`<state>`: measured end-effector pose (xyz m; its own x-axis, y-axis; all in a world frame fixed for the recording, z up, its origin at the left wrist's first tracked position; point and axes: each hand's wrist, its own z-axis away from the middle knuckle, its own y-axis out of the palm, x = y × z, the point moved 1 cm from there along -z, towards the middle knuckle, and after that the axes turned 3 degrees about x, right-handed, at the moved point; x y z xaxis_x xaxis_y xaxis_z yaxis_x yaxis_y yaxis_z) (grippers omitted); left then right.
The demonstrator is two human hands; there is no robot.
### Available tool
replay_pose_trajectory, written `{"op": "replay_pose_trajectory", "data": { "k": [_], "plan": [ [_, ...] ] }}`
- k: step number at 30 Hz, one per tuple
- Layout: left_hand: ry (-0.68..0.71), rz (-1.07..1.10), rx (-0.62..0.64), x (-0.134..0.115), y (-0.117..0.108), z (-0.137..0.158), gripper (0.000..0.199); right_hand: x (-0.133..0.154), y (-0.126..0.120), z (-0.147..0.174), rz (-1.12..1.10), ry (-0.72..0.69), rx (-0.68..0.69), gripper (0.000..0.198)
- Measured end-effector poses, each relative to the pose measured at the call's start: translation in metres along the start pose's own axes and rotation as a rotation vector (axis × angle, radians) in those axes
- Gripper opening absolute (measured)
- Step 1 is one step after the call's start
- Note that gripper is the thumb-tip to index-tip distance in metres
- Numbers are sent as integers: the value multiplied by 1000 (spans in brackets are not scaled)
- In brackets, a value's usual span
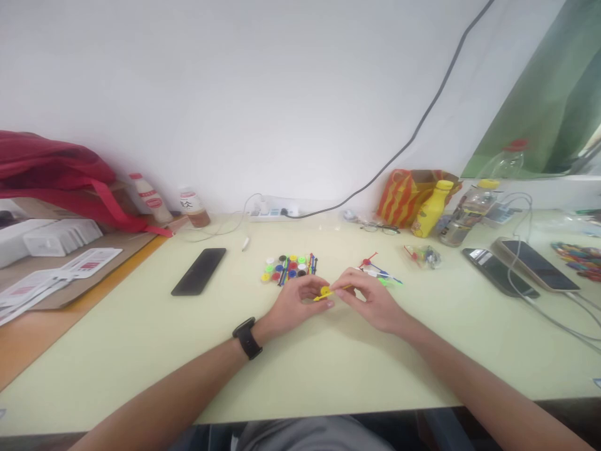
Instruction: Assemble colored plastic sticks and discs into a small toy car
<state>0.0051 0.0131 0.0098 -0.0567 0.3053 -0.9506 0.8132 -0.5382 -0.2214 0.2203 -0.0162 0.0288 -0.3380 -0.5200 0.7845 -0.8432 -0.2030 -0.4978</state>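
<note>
Just above the table, my left hand [292, 305] is curled with thumb and fingers closed around a small yellow disc [325, 290]. My right hand [374, 302] pinches a thin yellow plastic arrow [318, 299], whose tip points left, against the disc. Whether the two pieces are joined I cannot tell. Beyond my left hand lie several coloured round discs [293, 259] and a bunch of coloured arrows [312, 263]. Behind my right hand is a small group of arrow spinners [367, 263] in red, blue, white and green, partly hidden by the hand.
A black phone [199, 272] lies at left, two more phones [535, 263] with cables at right. A power strip [275, 212], glasses [379, 228], a small plastic bag [421, 255], a yellow bottle [432, 210] and a striped bag [393, 197] stand or lie along the back.
</note>
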Motion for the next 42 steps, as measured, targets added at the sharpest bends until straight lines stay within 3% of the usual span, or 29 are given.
{"op": "replay_pose_trajectory", "data": {
  "k": [8,20,27,37,42],
  "plan": [
    [57,-42,11,-4,3,1,24,-4,13,3,-90,20,7,14],
    [315,-410,-127,-7,1,7,19,-7,4,0,4,51,-41,9],
    [424,-482,-126,-5,2,10,18,-13,-4,-2,-140,114,7,17],
    [415,-469,-119,-6,2,10,14,-9,-3,-2,-186,158,0,25],
    [385,-359,-75,-12,5,11,9,-12,-2,-3,-241,157,1,26]
  ]
}}
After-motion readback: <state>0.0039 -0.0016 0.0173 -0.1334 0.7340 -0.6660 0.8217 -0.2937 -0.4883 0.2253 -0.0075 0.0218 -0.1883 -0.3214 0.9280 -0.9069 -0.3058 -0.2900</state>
